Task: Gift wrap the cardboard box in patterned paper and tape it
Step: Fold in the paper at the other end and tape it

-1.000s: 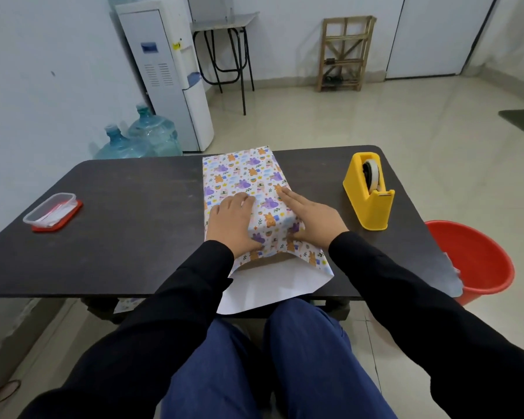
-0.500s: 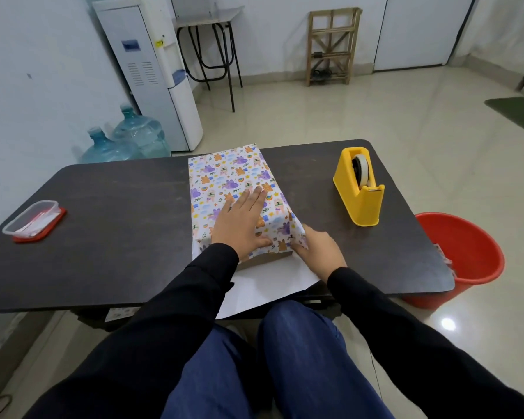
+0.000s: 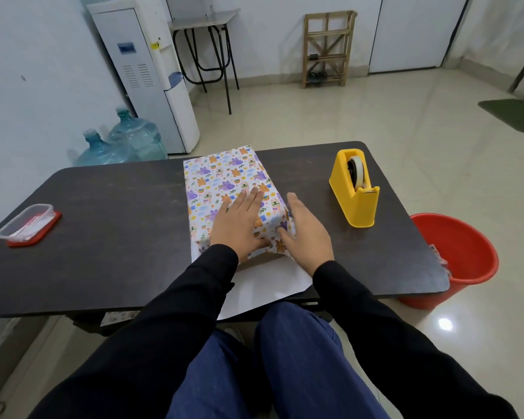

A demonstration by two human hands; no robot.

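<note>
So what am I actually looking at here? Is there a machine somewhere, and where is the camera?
There is no machine here. A person sits at a dark table wearing a camera on the head, so you see their own arms and knees from above. The left hand lies flat on top of a box wrapped in patterned paper, pressing it down. The right hand is open at the box's near right corner, against the folded paper; neither hand grips anything. White paper, the sheet's plain side, sticks out toward the person at the unfinished end. Also on the table are a yellow tape dispenser to the right and a small clear plastic container on a red lid at the far left. A red bucket stands on the floor beside the table.
</note>
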